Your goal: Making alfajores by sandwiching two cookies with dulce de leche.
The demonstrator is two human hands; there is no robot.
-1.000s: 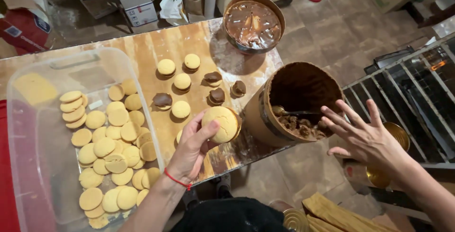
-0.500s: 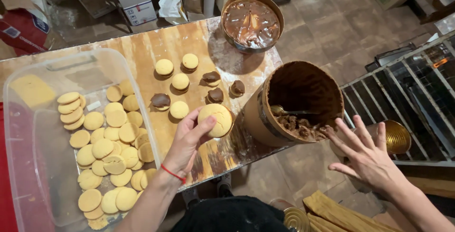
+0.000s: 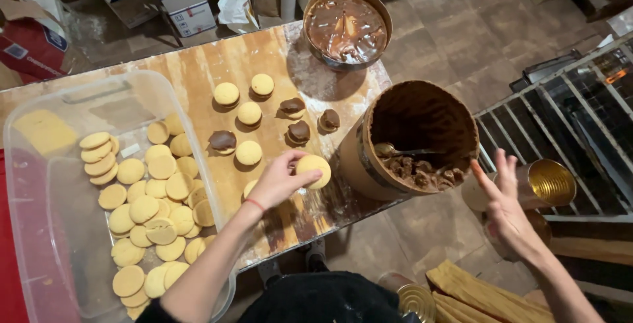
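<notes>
A floured wooden table (image 3: 198, 66) stands over a tiled floor. At nine o'clock, a clear plastic bin (image 3: 39, 184) holds plain cookies. The left hand (image 3: 280, 181) pinches a round cookie (image 3: 314, 170) by its rim at centre; it looks light and crumbly, best held edgewise. At three o'clock, the right hand (image 3: 508, 207) hovers spread and empty beside the chocolate tub (image 3: 415, 138).

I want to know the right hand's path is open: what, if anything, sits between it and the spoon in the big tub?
Nothing visible does. The right hand hangs open beside the brown tub, apart from it. The spoon lies inside among chocolate chunks, so only the near tub wall separates them; the open top is uncovered.
</notes>
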